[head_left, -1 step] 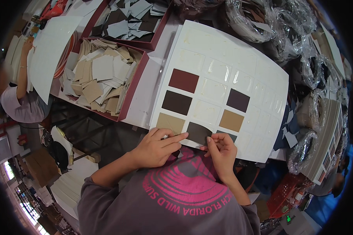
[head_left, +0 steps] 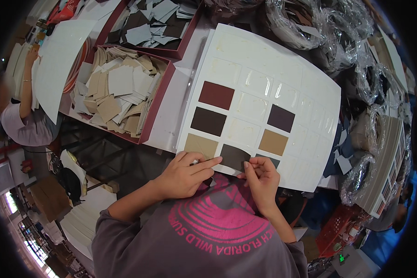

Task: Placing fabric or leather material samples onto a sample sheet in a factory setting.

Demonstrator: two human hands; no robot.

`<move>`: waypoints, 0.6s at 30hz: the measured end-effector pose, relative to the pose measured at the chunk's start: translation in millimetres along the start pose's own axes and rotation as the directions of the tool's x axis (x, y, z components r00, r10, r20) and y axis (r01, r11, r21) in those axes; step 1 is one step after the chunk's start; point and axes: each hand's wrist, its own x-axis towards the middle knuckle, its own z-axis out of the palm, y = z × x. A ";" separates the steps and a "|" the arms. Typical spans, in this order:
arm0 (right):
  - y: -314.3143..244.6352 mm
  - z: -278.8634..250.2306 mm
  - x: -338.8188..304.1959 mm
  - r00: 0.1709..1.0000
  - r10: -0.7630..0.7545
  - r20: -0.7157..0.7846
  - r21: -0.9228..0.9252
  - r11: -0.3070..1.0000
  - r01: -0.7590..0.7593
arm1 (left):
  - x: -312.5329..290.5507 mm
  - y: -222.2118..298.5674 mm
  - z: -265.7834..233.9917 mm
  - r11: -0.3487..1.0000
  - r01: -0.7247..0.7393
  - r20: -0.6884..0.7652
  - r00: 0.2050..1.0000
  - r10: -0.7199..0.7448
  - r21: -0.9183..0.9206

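Note:
A white sheet (head_left: 238, 51) with rows of square recesses lies tilted before me, glossy streaks in many of them. In the near row is a dark grey swatch (head_left: 234, 156), its near right edge lifted and curved. My right hand (head_left: 260, 178) pinches that corner between thumb and fingers. My left hand (head_left: 185, 175) reaches its index finger to the swatch's left edge; its other fingers curl, a small dark piece partly showing below them. A beige swatch (head_left: 201, 146) sits beside it, with dark brown (head_left: 208, 121), red (head_left: 216, 95), purple (head_left: 281, 118) and tan (head_left: 274, 142) swatches farther off.
A red-walled box (head_left: 160, 99) of beige and white pieces stands at left, another box (head_left: 183, 52) of dark and grey pieces behind it. Plastic-wrapped bundles (head_left: 306, 28) crowd the far right. A red crate (head_left: 336, 231) is lower right. Another person (head_left: 25, 120) works at far left.

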 end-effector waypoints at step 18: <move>-1.5 -2.9 5.2 0.824 -0.560 0.085 -0.731 0.527 0.433 | 17.4 7.0 -1.6 0.998 0.014 -0.020 1.000 -0.015 -0.055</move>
